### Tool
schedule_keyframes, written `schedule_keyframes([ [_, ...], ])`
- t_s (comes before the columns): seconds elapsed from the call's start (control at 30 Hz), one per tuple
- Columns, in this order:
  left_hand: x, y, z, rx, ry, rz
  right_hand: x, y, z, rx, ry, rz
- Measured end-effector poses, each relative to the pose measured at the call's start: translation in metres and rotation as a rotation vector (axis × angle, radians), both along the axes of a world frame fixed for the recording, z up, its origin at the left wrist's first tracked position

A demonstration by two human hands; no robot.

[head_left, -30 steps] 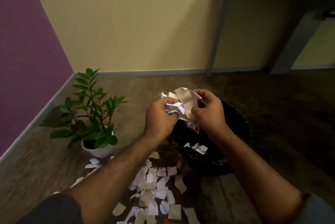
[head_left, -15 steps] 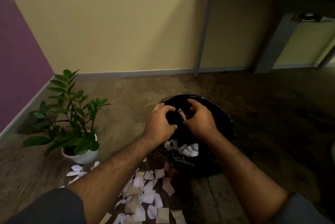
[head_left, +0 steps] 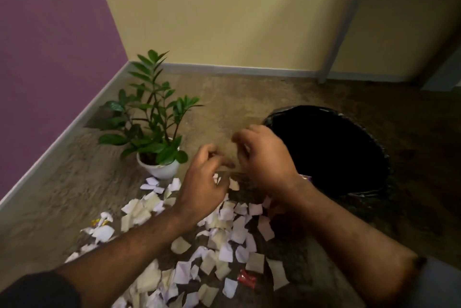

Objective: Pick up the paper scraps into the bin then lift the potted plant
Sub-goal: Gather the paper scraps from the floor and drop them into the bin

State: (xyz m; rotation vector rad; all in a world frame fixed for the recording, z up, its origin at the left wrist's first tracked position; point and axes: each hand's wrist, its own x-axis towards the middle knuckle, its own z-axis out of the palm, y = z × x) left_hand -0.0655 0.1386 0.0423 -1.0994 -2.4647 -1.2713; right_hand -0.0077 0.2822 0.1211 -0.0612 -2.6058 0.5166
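Dozens of torn white and cream paper scraps [head_left: 232, 233] lay directly below both hands | left hand [head_left: 204, 183] nearer, right hand [head_left: 267, 158] beside the black-lined round bin [head_left: 329, 148] | both empty, fingers loosely curled (blurred) | white-potted green plant [head_left: 159, 158] stood left.

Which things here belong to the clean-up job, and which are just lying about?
Job: paper scraps, black-lined bin, potted plant, left hand, right hand.

Lying about: red wrapper, small colourful wrapper, grey frame leg.
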Motion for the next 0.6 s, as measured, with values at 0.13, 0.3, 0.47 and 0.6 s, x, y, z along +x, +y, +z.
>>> schedule_keyframes([
  [0.13, 0.001, -0.059, -0.04, -0.247, -0.142, 0.049, 0.001, -0.044, -0.038, 0.08, -0.185, 0.226],
  [0.3, 0.018, -0.107, -0.093, -0.612, -0.508, 0.275, 0.005, -0.056, -0.128, 0.036, -0.717, 0.191],
  [0.47, 0.036, -0.145, -0.127, -1.074, -0.799, 0.455, 0.023, -0.043, -0.2, 0.064, -1.004, 0.043],
  [0.6, 0.043, -0.165, -0.147, -1.111, -0.857, 0.439, 0.031, -0.051, -0.224, 0.001, -1.036, -0.027],
])
